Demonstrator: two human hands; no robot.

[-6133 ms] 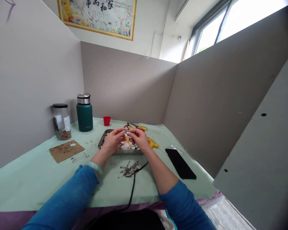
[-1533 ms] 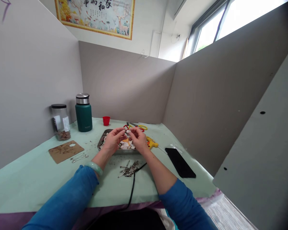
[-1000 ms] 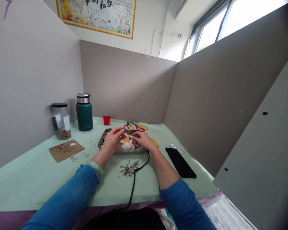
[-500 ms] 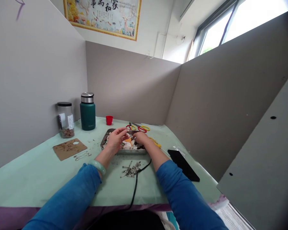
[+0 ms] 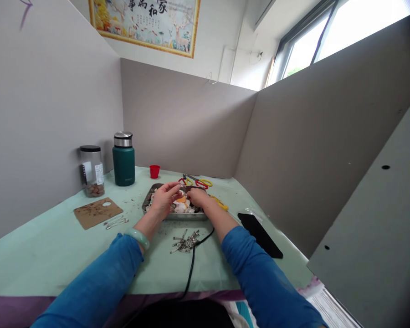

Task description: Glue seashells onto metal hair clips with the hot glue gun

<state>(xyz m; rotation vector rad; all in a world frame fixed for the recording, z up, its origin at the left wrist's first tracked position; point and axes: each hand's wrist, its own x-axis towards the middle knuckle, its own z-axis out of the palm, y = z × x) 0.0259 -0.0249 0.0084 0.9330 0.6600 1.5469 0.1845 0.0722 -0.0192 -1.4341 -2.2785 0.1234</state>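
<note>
The 2 hands are apart, with a narrow gap between them, over a shallow metal tray that sits beyond the middle of the worktop, nearer its far edge than its front edge. The left hand hangs above the tray's left part, palm turned inward, fingers curved and reaching towards the thumb. Something small may lie between those fingertips, but I cannot tell whether they grip anything. The right hand dips into the tray's right part, knuckles up and fingers bent down among the pale pieces. Its fingertips are hidden behind the hand, so I cannot tell whether they are closed on a piece. An orange piece lies among the pale ones, between the 2 hands.

The hands and wrists cover parts of the tray's contents, and the pieces are too small to make out singly. The right forearm hides part of a yellow tool just beyond it, and the right sleeve overlaps a black slab near the worktop's right edge. A heap of small metal pins lies between the tray and the front edge, too tangled to count. A black cord touches it and runs over the front edge, its lower end lost against dark clothing. The sleeves are cut off by the bottom of the view.
</note>
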